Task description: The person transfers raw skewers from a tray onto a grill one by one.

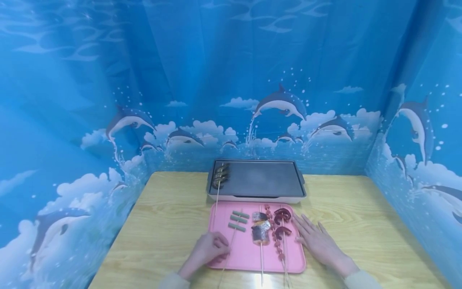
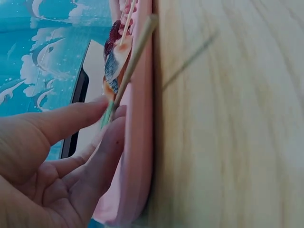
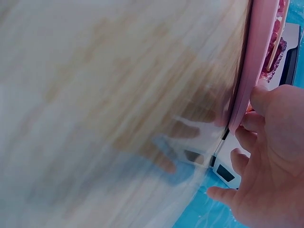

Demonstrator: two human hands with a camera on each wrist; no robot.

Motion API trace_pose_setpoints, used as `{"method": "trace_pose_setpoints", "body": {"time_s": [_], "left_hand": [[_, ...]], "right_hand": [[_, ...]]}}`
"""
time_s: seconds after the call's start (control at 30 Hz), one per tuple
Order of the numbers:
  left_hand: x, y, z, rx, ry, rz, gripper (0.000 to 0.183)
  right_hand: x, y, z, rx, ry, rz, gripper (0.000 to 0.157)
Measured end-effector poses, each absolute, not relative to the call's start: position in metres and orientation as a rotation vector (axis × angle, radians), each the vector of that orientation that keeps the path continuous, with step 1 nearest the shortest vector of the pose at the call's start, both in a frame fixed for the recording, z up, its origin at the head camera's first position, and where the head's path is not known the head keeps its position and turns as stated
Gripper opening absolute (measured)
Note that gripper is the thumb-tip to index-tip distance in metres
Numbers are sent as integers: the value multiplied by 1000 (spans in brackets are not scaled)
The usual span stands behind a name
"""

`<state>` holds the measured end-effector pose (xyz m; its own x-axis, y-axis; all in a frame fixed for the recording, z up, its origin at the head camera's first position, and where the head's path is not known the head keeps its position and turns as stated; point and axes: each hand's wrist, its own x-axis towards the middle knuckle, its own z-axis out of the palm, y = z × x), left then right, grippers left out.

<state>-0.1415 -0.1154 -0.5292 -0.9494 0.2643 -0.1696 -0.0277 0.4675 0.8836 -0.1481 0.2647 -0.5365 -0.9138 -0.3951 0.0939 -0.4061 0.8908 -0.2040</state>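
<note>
On a pink tray (image 1: 249, 257) lie several skewers. The leftmost holds green sticks of food (image 1: 237, 227), and its thin wooden stick runs down past the tray's front edge. My left hand (image 1: 213, 248) is at that stick, pinching it between thumb and fingers; in the left wrist view the stick (image 2: 136, 59) slants up from the fingertips. My right hand (image 1: 319, 241) lies with fingers spread along the tray's right rim, thumb at the rim. Close by are a skewer of dark red octopus-like pieces (image 1: 282, 215), a pink-beaded skewer (image 1: 277, 244) and a silvery fish skewer (image 1: 260, 233).
Behind the tray stands a flat dark griddle (image 1: 265, 178) with a pale body. A shrimp skewer (image 1: 221, 176) lies on its left end, its stick reaching over the tray. The wooden table (image 1: 159, 224) borders a blue dolphin-print curtain (image 1: 202, 80).
</note>
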Motion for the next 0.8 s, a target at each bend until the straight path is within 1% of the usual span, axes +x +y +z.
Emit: {"method": "trace_pose_setpoints", "body": {"time_s": [0.37,0.53,0.8], "left_hand": [[-138,-109,-526,144,2381,1473,14],[-135,-109,-523,151,2367,1512,17],[-134,-107,-510,194,2357,1535,17]], "right_hand": [[-148,265,-537,634,-3009,338,58],[-149,265,-537,637,-3008,340,58],[-150,266,-538,631,-3024,337,58]]}}
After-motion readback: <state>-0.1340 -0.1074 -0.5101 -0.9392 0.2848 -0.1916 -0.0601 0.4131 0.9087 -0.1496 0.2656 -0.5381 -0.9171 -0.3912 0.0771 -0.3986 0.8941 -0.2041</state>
